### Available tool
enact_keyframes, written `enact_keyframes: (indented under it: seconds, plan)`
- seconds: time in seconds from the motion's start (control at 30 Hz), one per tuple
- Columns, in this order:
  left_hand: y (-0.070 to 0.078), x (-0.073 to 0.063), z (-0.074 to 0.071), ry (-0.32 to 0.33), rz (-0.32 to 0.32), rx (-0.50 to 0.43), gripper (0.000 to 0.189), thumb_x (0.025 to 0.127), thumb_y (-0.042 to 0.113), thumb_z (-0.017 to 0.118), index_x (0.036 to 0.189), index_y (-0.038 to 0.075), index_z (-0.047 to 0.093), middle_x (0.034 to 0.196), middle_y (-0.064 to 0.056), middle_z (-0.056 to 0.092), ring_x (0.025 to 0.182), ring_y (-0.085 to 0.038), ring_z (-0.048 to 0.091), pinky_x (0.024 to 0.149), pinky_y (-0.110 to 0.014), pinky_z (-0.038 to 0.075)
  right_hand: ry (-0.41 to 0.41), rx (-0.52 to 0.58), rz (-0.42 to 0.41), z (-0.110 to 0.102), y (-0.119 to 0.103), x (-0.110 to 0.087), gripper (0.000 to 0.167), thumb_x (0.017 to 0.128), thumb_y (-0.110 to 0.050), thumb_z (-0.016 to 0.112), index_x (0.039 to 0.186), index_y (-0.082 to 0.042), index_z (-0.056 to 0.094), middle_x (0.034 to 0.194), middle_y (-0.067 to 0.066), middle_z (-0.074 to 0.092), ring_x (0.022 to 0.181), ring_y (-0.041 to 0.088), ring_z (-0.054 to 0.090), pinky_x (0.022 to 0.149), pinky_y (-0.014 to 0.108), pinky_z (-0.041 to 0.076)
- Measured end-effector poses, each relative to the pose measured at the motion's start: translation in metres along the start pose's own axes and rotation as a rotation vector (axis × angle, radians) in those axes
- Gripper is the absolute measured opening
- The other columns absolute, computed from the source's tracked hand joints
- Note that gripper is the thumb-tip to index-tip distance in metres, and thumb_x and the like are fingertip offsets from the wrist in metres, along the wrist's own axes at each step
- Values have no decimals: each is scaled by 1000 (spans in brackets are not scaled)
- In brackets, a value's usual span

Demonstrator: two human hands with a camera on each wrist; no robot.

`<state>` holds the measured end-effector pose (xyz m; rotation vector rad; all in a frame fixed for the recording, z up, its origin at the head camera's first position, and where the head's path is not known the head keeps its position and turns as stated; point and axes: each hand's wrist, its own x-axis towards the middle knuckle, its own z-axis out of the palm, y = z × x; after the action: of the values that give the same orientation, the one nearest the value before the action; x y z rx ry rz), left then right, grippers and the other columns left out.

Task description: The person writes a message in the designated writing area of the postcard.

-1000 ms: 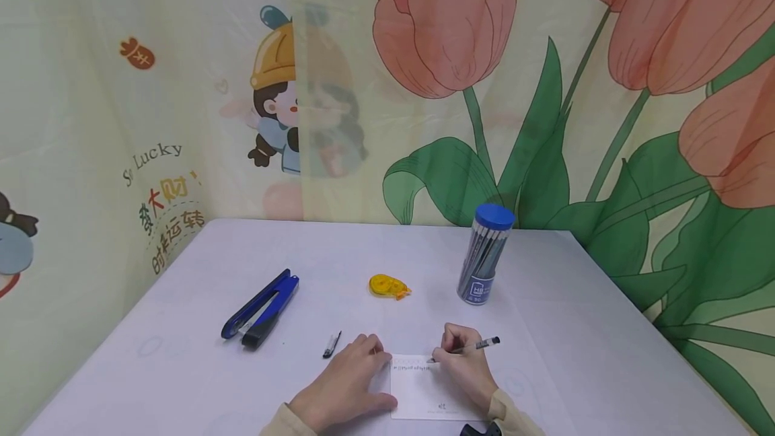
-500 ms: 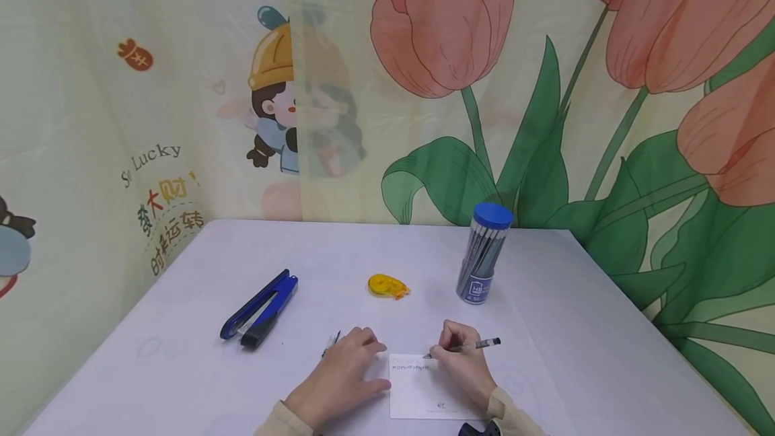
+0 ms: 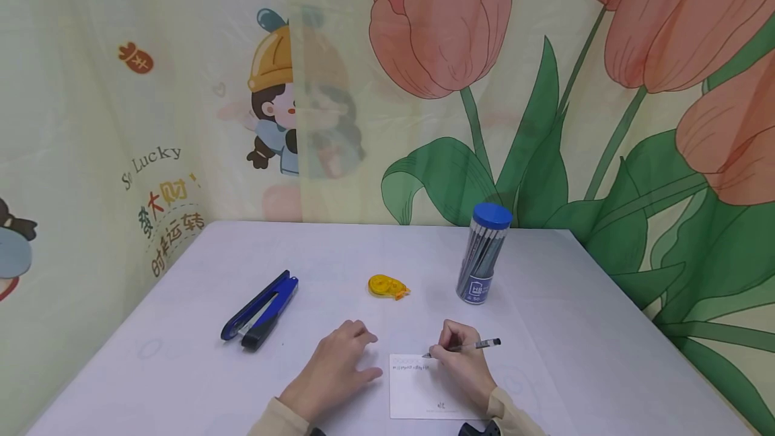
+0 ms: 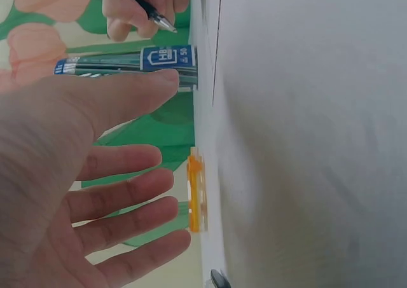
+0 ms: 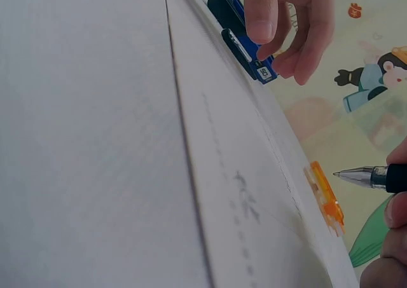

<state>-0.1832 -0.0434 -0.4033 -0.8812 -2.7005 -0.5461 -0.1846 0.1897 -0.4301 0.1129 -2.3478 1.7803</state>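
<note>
My right hand (image 3: 466, 362) pinches a gel pen (image 3: 484, 344) with a clear barrel and black end. Its metal tip is over the upper part of a white card (image 3: 418, 392), and the right wrist view shows the bare pen tip (image 5: 350, 175) raised off the surface. A line of small handwriting runs along the card's top, with a small printed mark lower down. Left of the card, my left hand (image 3: 333, 372) hovers with fingers spread and nothing in them. Its thumb and fingers also show in the left wrist view, apart from the table.
A blue stapler (image 3: 263, 311) lies at the left. Farther back are a yellow correction tape (image 3: 387, 286) and a clear tub of pencils (image 3: 482, 254) with a blue lid. A small dark object (image 4: 219, 279) shows at the left wrist view's bottom edge. Patterned curtains surround the white table (image 3: 181, 382).
My left hand has lifted away from the card's left edge and moved left and up, now covering the small pen cap. The right hand with the pen has shifted slightly left.
</note>
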Motion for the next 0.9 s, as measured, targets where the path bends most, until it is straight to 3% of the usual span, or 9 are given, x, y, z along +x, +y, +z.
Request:
enact_keyframes:
  seconds: [0.27,0.9]
  plan:
    - [-7,1,-2,34,-25,29,44,71,32,84,103,4,71,94,-2,61,80,-12,50,68,-28,49,5,-9,8,0,-1,0,20,68,13,61,65,-1,47,62,2,50,57,11,47,55,19,36]
    - [-15,4,-7,45,-233,243,45,67,29,87,97,-1,71,91,-12,62,80,-23,56,70,-38,52,8,-19,13,0,-1,0,20,69,13,61,65,-2,48,63,1,50,58,11,47,56,19,37]
